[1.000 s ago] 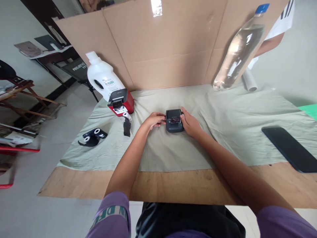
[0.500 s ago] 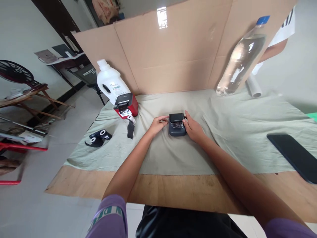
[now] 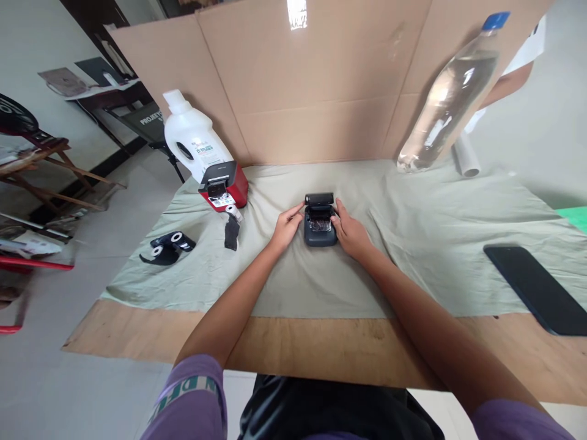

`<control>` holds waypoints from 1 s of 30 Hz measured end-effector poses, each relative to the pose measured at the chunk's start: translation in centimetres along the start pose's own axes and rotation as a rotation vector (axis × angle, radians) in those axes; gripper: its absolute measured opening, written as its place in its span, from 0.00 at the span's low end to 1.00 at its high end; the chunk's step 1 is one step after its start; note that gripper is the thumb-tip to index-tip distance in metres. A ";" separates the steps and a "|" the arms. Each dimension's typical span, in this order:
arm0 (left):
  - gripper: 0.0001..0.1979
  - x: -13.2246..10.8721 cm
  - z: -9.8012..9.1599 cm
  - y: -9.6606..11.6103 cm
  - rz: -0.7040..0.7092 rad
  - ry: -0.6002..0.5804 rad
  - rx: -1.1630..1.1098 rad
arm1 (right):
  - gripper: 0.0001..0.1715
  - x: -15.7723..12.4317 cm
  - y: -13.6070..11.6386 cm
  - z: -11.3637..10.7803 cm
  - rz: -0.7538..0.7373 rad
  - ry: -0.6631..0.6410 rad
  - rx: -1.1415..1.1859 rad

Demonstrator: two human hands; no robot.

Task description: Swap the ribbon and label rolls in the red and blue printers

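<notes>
A small dark label printer [image 3: 320,235] sits on the cloth in front of me. Its lid [image 3: 319,199] is raised, showing the dark compartment and a clear window. My left hand [image 3: 288,229] is at the printer's left side, index finger reaching up to the lid's hinge area and thumb near the body. On the opposite side my right hand [image 3: 351,231] grips the body, thumb over the right edge and fingers behind it. To the left, a red and black printer [image 3: 224,185] stands with a small white-cored roll [image 3: 233,212] and its dark strip [image 3: 232,232] before it.
Black ribbon rolls [image 3: 167,247] lie at the left. A white jug [image 3: 195,134] and a clear bottle [image 3: 447,107] lean at the cardboard wall [image 3: 316,79]. A phone [image 3: 536,286] lies at right, a white tube [image 3: 466,157] behind. Another person's arm [image 3: 509,84] shows beyond the cardboard.
The label printer's lid has swung up from closed to open. My hands stay at its two sides, and the whole view has shifted slightly.
</notes>
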State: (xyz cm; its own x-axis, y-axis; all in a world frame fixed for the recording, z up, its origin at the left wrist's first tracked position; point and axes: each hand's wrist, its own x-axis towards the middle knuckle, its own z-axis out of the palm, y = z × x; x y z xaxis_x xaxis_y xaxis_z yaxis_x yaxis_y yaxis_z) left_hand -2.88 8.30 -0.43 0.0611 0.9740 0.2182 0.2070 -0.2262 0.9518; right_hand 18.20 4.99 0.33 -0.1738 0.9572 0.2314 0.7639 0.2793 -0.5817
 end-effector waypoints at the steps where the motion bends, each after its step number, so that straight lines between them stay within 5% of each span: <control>1: 0.20 0.1 0.3 0.1 -0.003 -0.008 0.010 | 0.39 0.0 -0.1 0.0 0.002 -0.006 0.002; 13: 0.16 1.5 0.8 -0.3 -0.049 -0.004 0.052 | 0.37 -0.2 -0.8 -0.5 0.050 -0.023 0.005; 19: 0.15 1.5 0.5 0.4 0.072 0.036 0.144 | 0.37 -0.2 -0.9 -0.6 0.056 -0.024 -0.007; 25: 0.07 4.2 1.0 4.9 0.210 -0.252 0.714 | 0.37 0.0 -0.4 -0.4 0.027 -0.003 0.033; 30: 0.06 6.5 3.0 7.5 0.061 -0.501 0.956 | 0.36 0.0 0.1 -0.1 -0.009 0.046 0.051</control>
State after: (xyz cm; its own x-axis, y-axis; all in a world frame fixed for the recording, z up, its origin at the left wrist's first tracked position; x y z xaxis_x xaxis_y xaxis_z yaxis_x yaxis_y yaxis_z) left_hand 1.98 12.85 7.46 0.4443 0.8939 -0.0596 0.8531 -0.4019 0.3327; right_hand 18.32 4.99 0.38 -0.1507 0.9504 0.2721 0.7295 0.2927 -0.6182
